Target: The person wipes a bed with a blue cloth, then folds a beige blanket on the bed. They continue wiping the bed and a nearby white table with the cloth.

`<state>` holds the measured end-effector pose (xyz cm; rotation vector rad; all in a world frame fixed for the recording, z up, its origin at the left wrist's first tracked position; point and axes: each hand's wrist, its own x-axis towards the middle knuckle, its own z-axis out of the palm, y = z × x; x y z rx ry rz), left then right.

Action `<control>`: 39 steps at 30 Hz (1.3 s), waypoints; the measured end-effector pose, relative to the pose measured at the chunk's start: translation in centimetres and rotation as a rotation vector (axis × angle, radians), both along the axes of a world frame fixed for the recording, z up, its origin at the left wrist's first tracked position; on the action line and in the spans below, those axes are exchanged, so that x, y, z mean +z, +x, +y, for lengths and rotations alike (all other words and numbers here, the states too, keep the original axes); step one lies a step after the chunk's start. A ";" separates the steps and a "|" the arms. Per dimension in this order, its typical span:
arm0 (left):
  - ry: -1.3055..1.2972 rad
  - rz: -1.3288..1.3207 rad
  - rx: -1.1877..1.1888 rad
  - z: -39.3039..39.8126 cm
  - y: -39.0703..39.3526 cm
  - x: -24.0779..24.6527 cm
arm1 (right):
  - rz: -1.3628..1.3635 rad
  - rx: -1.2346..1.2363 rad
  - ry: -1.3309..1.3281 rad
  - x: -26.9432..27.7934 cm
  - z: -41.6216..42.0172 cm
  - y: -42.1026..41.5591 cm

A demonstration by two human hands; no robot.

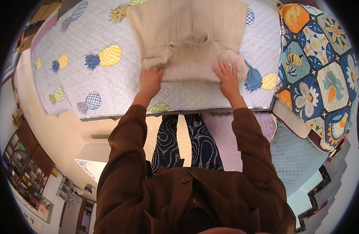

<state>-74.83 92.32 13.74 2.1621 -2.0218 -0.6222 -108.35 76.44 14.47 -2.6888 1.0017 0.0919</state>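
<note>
A beige woven garment [182, 26] lies spread on the bed, its near part folded over with wrinkles and a raised collar-like edge in the middle. My left hand [151, 80] has its fingers bent over the garment's near left corner, where a sleeve-like part bunches up. Toward the near right corner, my right hand [228, 80] rests on the cloth with fingers spread. A piece of blue cloth [252, 76] sticks out from beside the garment, just right of that hand. Under everything is a pale quilted bed cover [191, 96] with printed pineapples.
A patterned quilted cover [317, 67] drapes over something at the right. Below it sits a light blue quilted cover [296, 155]. A fluffy lilac rug or cover [223, 134] is near my legs. A white-topped box or stool [93, 163] stands left; dark shelving [27, 163] lies farther off.
</note>
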 end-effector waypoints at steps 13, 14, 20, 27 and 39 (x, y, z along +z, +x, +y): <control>0.673 0.745 0.109 0.0 7.1 7.2 | 0.476 0.094 0.664 12.1 -6.7 3.7; 0.473 0.685 0.110 -1.7 8.2 6.0 | 0.431 0.055 0.572 10.7 -8.9 4.4; -0.040 0.032 0.261 -6.3 8.3 2.1 | 0.003 -0.127 -0.150 4.3 -10.3 8.6; -0.114 -0.086 0.187 -3.3 -2.9 -0.7 | 0.023 -0.220 -0.093 -1.0 0.5 7.9; -0.100 -0.158 0.377 -2.0 -2.1 -0.8 | -0.324 -0.338 -0.019 -2.0 1.0 7.8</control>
